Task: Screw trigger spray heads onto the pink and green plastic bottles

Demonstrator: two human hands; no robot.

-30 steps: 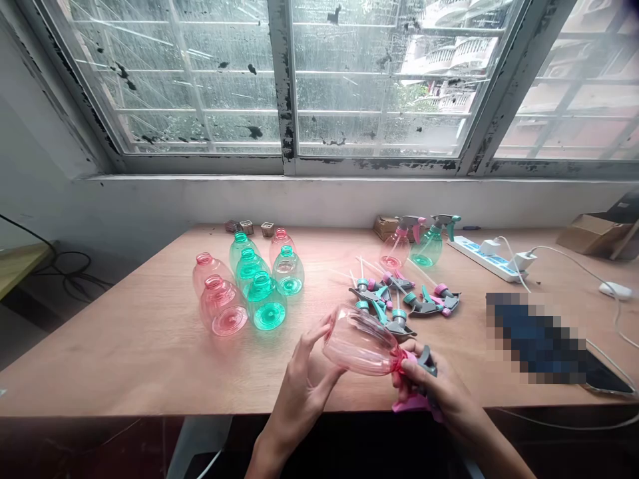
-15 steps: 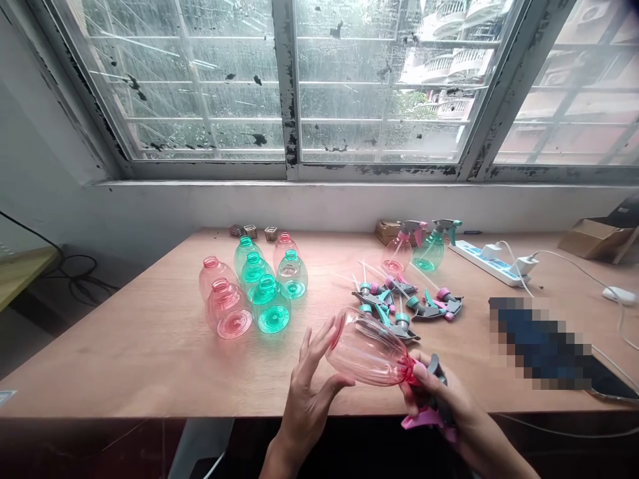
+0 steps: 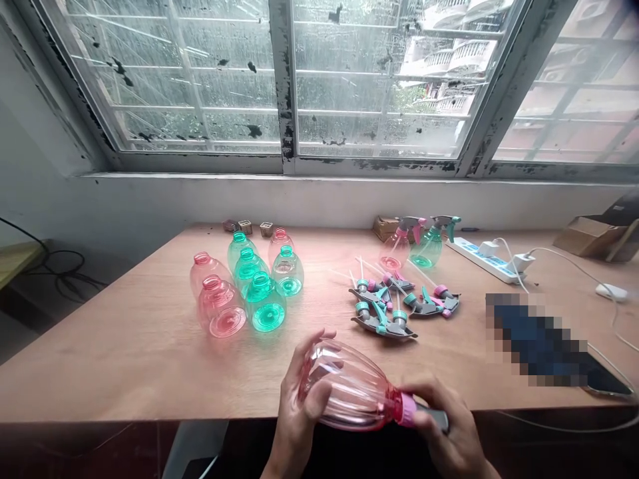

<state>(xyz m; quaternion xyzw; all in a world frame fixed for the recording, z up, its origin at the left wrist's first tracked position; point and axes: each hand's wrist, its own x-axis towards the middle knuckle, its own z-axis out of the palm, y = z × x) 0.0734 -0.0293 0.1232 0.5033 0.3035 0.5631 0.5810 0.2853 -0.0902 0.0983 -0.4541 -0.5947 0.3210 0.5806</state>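
Observation:
A clear pink spray bottle (image 3: 352,386) lies tilted on its side between my hands at the table's front edge. My left hand (image 3: 302,399) is wrapped round its base. At the neck, my right hand (image 3: 444,416) grips the pink collar (image 3: 407,409) of a grey trigger sprayer (image 3: 433,417), whose lever is mostly hidden by the fingers. Beyond them lies a pile of loose sprayer heads (image 3: 384,322) in grey, teal and pink with thin tubes. Several open bottles without heads, among them a green one (image 3: 267,303) and a pink one (image 3: 222,309), stand to the left.
A pink spray bottle (image 3: 395,249) and a green one (image 3: 428,247), both with heads on, stand at the back. To the right are a power strip (image 3: 486,258) with plugs, a blurred dark flat object (image 3: 539,342) and a cardboard box (image 3: 594,236).
The bottle has come lower and nearer to me. My left hand has closed round its base, and my right hand has shifted its hold, so the pink collar now shows at the neck.

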